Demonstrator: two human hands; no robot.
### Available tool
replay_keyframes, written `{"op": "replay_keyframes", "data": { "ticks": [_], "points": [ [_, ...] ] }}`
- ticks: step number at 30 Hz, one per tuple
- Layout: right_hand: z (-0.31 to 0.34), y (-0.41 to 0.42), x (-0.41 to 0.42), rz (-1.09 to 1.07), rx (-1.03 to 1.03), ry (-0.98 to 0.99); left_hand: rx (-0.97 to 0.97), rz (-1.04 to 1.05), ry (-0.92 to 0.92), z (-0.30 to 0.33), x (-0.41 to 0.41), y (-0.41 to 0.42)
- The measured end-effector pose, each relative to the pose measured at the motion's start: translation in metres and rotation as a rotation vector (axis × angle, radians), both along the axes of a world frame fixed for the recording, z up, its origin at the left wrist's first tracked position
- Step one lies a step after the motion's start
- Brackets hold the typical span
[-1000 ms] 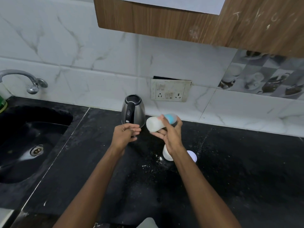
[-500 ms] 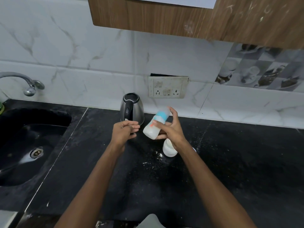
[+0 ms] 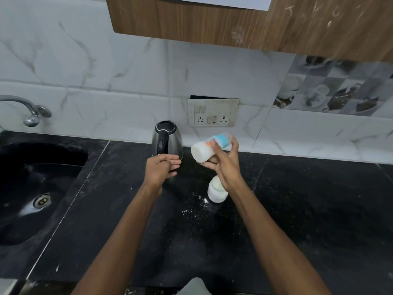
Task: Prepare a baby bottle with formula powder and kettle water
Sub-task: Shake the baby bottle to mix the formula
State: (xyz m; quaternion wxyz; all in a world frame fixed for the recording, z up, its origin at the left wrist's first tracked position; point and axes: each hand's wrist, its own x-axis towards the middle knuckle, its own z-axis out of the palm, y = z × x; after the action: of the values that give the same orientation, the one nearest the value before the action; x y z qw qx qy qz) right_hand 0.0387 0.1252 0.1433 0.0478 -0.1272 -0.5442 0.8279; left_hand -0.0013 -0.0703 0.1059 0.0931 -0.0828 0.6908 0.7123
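While the right hand (image 3: pixel 225 167) has its grip around the tilted baby bottle (image 3: pixel 209 149), its blue label unreadable, the left hand (image 3: pixel 160 170) hangs loosely curled, holding nothing.

Black speckled counter (image 3: pixel 297 220); white grey-veined marble wall tiles (image 3: pixel 85 71); steel-and-black kettle (image 3: pixel 168 141); white bottle (image 3: pixel 210 146) with blue band, orange mark; wood-grain cabinet (image 3: pixel 191 20), upper frame.

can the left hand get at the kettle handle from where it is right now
Probably yes. The left hand is empty, loosely curled, right in front of the kettle, whose black handle faces it with nothing between. The right hand holds the baby bottle off to the side.
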Motion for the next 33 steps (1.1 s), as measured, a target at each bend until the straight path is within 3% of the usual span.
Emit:
{"op": "replay_keyframes", "data": {
  "ticks": [3, 5, 9, 12, 15, 18, 21, 24, 27, 31, 33],
  "points": [
    [-0.002, 0.0, 0.002, 0.051, 0.077, 0.008, 0.004, -0.005, -0.004, 0.001, 0.0, 0.001],
    [-0.003, -0.004, 0.004, 0.008, -0.012, -0.008, 0.012, 0.006, -0.005, 0.002, -0.003, 0.001],
    [-0.007, -0.014, 0.001, 0.079, 0.06, 0.019, -0.003, -0.001, -0.005, 0.002, -0.002, 0.001],
    [-0.005, -0.008, 0.0, 0.033, -0.022, 0.001, 0.013, 0.018, -0.01, 0.002, -0.001, -0.001],
    [-0.004, -0.003, 0.002, 0.077, 0.105, 0.016, 0.01, -0.002, -0.013, 0.001, 0.001, -0.003],
    [-0.002, 0.0, 0.003, 0.057, 0.043, -0.01, 0.02, 0.031, -0.02, -0.003, 0.002, -0.004],
    [-0.006, -0.007, 0.003, 0.124, 0.182, 0.004, 0.012, 0.007, -0.036, -0.004, 0.004, -0.004],
    [-0.007, -0.009, 0.0, 0.113, 0.073, -0.024, 0.009, 0.011, -0.03, -0.006, 0.003, -0.002],
    [-0.005, -0.012, 0.001, 0.336, 0.494, 0.034, 0.004, -0.008, -0.024, -0.004, 0.004, 0.001],
    [-0.011, -0.011, 0.001, 0.29, 0.783, 0.116, -0.01, 0.002, -0.018, -0.003, 0.003, -0.001],
    [-0.017, -0.001, -0.006, 0.433, 1.334, 0.175, -0.029, -0.01, -0.016, -0.001, 0.004, -0.003]
  ]
}}
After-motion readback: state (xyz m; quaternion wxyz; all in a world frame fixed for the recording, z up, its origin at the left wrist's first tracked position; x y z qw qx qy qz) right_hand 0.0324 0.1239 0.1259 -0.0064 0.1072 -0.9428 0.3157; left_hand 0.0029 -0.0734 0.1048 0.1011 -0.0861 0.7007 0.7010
